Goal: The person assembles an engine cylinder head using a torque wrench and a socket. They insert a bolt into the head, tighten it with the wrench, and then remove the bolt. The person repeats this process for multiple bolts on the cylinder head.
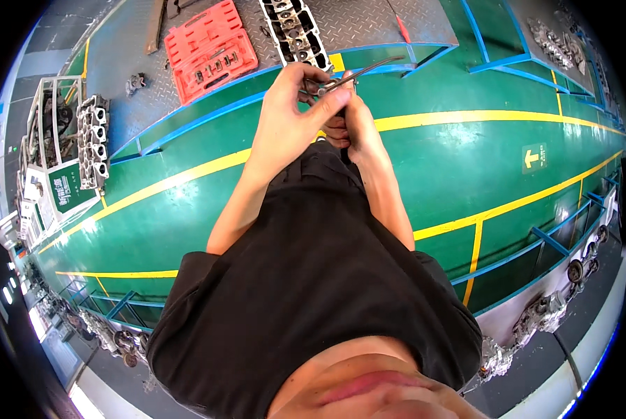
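Observation:
Both my hands are raised close together in front of me, by the near edge of a metal workbench (pixel 355 28). Between the thumb and fingers of my left hand (pixel 285 115) is a slim dark metal tool (pixel 377 65) with a long, tapering end pointing right. The tool crosses the thumb tip of my right hand (pixel 362 126). My right fingers are curled below it, and what they hold is hidden. Just beyond my hands a cylinder head (pixel 295 31) rests on the bench.
An open red tool case (pixel 212 52) with several metal pieces lies left on the bench. A red-handled tool (pixel 403 29) is at the right. Another cylinder head (pixel 93 140) stands far left. Blue rails (pixel 194 115) edge the bench above a green floor (pixel 466 160) with yellow lines.

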A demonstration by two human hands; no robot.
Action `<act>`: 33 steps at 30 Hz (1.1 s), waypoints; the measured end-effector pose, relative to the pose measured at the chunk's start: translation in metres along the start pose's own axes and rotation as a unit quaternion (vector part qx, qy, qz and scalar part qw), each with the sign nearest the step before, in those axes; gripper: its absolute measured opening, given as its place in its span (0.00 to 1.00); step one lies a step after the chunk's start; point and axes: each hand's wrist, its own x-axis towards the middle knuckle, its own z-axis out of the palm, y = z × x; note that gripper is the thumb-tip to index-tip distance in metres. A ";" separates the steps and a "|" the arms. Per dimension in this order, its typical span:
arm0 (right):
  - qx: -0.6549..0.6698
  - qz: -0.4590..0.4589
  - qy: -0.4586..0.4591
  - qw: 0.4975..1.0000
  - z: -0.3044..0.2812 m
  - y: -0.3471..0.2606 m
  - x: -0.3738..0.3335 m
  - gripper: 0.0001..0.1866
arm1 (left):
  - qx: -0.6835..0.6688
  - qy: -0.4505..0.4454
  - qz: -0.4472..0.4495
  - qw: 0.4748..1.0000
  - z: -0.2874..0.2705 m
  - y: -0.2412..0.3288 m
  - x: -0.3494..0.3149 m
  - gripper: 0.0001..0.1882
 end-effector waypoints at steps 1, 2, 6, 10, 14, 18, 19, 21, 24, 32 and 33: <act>0.001 -0.005 0.003 1.000 0.002 0.000 0.000 0.32 | -0.020 -0.003 -0.046 0.999 -0.001 0.005 0.003 0.21; 0.002 -0.010 0.005 1.000 0.005 0.001 0.001 0.32 | -0.024 -0.034 -0.071 0.997 -0.005 0.012 0.006 0.26; -0.012 -0.031 0.027 0.999 0.006 0.006 0.007 0.32 | 0.069 0.043 0.039 0.996 -0.003 0.024 0.007 0.38; 0.009 -0.099 0.043 0.994 0.014 0.011 0.010 0.32 | -0.187 0.080 0.062 0.977 0.004 0.035 0.009 0.40; 0.019 -0.173 0.079 0.982 0.018 0.012 0.012 0.31 | -0.154 0.075 -0.023 0.985 -0.005 0.034 0.016 0.31; -0.021 -0.284 0.131 0.950 0.023 0.013 0.016 0.30 | -0.227 -0.016 -0.186 0.956 -0.012 0.039 0.025 0.22; -0.036 -0.321 0.145 0.935 0.024 0.013 0.017 0.30 | -0.269 -0.032 -0.254 0.929 -0.014 0.038 0.027 0.21; -0.084 -0.338 0.160 0.924 0.012 0.020 0.023 0.32 | -0.326 -0.068 -0.312 0.890 -0.022 0.037 0.030 0.23; -0.190 -0.397 0.195 0.877 -0.001 0.023 0.032 0.34 | -0.339 -0.094 -0.377 0.857 -0.026 0.059 0.034 0.23; -0.173 -0.433 0.169 0.868 -0.009 0.036 0.021 0.29 | -0.352 -0.094 -0.471 0.804 -0.041 0.057 0.038 0.11; -0.175 -0.437 0.151 0.869 -0.009 0.035 0.023 0.28 | -0.362 -0.072 -0.478 0.797 -0.037 0.057 0.038 0.05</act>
